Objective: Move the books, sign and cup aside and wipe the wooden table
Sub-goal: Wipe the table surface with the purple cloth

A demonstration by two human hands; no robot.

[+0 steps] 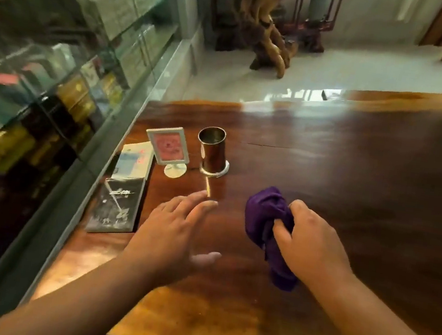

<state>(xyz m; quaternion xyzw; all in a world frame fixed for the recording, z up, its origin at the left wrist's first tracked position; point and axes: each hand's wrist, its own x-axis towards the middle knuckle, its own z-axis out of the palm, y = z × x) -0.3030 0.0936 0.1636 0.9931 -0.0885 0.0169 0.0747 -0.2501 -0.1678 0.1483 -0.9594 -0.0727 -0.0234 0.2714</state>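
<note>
A dark glossy wooden table [355, 162] fills the view. Along its left edge lie two books: a pale one [134, 160] farther away and a black one [118, 204] nearer. Beside them stands a small white-framed sign [168, 145] on a round foot. A metal cup [213, 149] stands upright just right of the sign. My left hand [169, 233] hovers open above the table, fingers spread, below the sign and cup and touching neither. My right hand [311, 244] grips a crumpled purple cloth [266, 218] pressed on the table.
A glass display cabinet [57, 75] with boxes inside runs along the table's left side. Beyond the far table edge is pale floor [353, 69] with a carved wooden root sculpture [271, 33] and a small stand. The near table edge is lighter orange wood.
</note>
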